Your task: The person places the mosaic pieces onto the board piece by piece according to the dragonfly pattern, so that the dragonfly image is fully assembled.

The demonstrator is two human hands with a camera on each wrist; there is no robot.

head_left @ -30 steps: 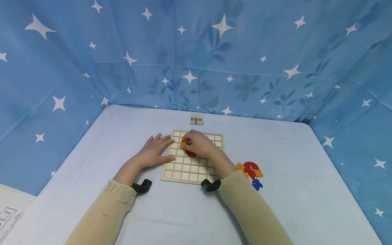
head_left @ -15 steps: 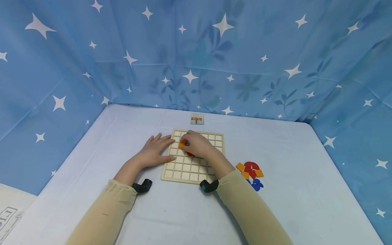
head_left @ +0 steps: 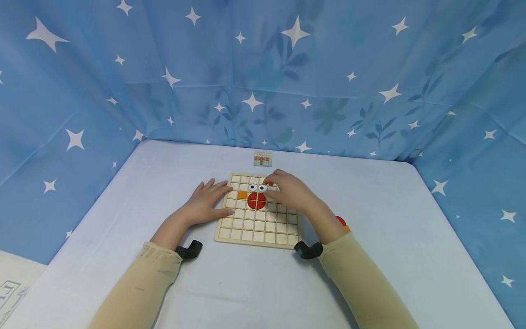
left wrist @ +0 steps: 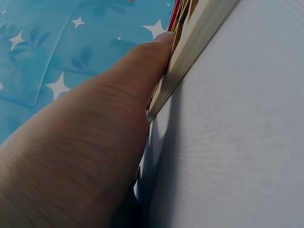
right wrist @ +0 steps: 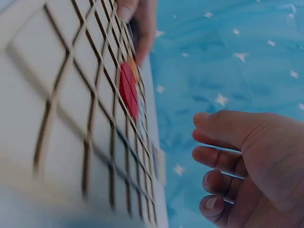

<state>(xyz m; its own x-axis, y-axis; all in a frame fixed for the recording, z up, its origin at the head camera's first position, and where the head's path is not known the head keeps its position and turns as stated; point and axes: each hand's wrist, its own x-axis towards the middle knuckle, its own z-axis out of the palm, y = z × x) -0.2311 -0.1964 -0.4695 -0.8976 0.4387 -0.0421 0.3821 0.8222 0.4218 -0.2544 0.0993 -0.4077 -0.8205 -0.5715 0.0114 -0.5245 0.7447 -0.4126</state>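
Note:
A wooden grid board (head_left: 246,236) lies on the table. On it sit a red disc of quarter pieces (head_left: 256,201), two round eye pieces (head_left: 252,187) and an orange square tile (head_left: 242,194) left of the disc. My left hand (head_left: 207,202) is spread flat at the board's left edge, with its thumb (left wrist: 159,47) over the frame in the left wrist view. Over the board's right half hovers my right hand (head_left: 289,191), fingers loosely bent and a gap between thumb and forefinger. The right wrist view shows nothing in these fingers (right wrist: 218,159).
Behind the board lies a small pattern card (head_left: 262,159). Loose pieces, among them a red one (head_left: 341,220) and an orange one (head_left: 347,228), lie right of the board, largely hidden by my right forearm. A blue star-printed curtain (head_left: 263,77) borders the white table.
My right hand has let go of the orange tile, which now lies in a cell beside the red disc. That hand has moved right, uncovering the eyes. The left hand stays put.

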